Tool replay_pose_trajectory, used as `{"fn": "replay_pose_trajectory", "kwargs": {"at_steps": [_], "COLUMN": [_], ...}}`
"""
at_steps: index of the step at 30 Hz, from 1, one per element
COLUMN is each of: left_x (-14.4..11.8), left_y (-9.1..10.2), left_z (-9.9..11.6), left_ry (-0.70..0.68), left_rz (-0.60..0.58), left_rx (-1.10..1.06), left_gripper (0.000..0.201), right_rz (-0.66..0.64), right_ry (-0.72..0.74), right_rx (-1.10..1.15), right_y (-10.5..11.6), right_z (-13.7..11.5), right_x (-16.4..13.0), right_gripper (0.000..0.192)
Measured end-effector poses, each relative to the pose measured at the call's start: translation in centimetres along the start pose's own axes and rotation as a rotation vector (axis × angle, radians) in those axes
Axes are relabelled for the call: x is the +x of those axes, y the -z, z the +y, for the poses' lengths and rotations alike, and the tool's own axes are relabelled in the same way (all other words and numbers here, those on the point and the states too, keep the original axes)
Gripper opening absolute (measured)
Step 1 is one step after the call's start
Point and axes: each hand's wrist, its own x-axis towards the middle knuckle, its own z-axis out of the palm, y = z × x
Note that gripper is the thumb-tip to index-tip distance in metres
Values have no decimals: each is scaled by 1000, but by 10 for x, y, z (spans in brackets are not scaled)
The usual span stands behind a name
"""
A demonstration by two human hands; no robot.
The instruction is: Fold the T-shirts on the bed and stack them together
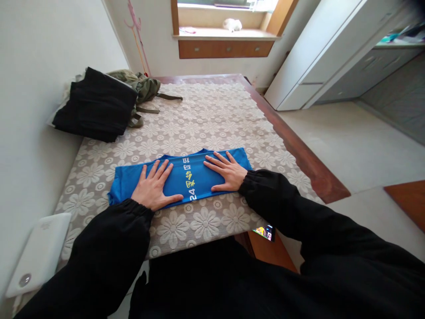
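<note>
Nearest the camera, two black sleeves (99, 252) reach forward from the person's body over the near edge of the table (299, 150). A phone (265, 231) with a lit screen sits low, just below the table's near edge, between the two arms. To the near left, a flat white device (40, 252) lies at the corner of the table.

The table is covered with a lace cloth (206, 221) patterned with flowers. On it, near the front edge, lies a folded blue shirt (189, 177) with white and yellow print across its middle. The left hand (154, 188) lies flat on the left half of the shirt, palm down, fingers spread and straight, gripping nothing. The right hand (227, 172) lies flat on the right half in the same way, open with fingers spread, pressing on the fabric without grasping it. The printed strip shows between the two hands.

Farther back on the left, against the wall, sits a pile of black clothing (96, 106), and just behind it an olive green bag (142, 86) with straps trailing onto the lace cloth.

Beyond the table, a window ledge (226, 32) with wooden drawers beneath carries a small white object. To the far right stands a white cabinet (318, 57) on a pale floor (358, 146).
</note>
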Motion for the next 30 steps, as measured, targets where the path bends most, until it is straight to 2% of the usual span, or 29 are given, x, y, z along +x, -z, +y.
{"fn": "replay_pose_trajectory", "kwargs": {"at_steps": [3,6,12,16,21,24,27,30], "left_x": [-23,-38,-54,-64,-86,-103,-115,-116], "left_y": [0,-2,-2,2,11,14,18,24], "left_z": [-23,-38,-46,-45,-45,-43,-35,-27], "left_ry": [106,196,341,496,795,792,730,708], "left_rz": [29,56,102,113,178,156,224,268], "left_rx": [18,7,-35,-60,-26,-25,-53,-105], "left_gripper": [105,96,85,89,108,105,88,75], "right_rz": [-13,-20,-18,-21,-15,-4,2,6], "right_ry": [-35,-62,-64,-64,-72,-64,-66,-68], "right_rx": [-16,-32,-42,-37,-29,-29,-24,-26], "right_y": [3,4,3,2,2,1,2,2], "right_z": [17,28,28,27,27,26,25,24], "right_x": [-11,-17,-17,-16,-16,-16,-16,-16], "right_gripper": [111,109,106,107,106,105,104,103]}}
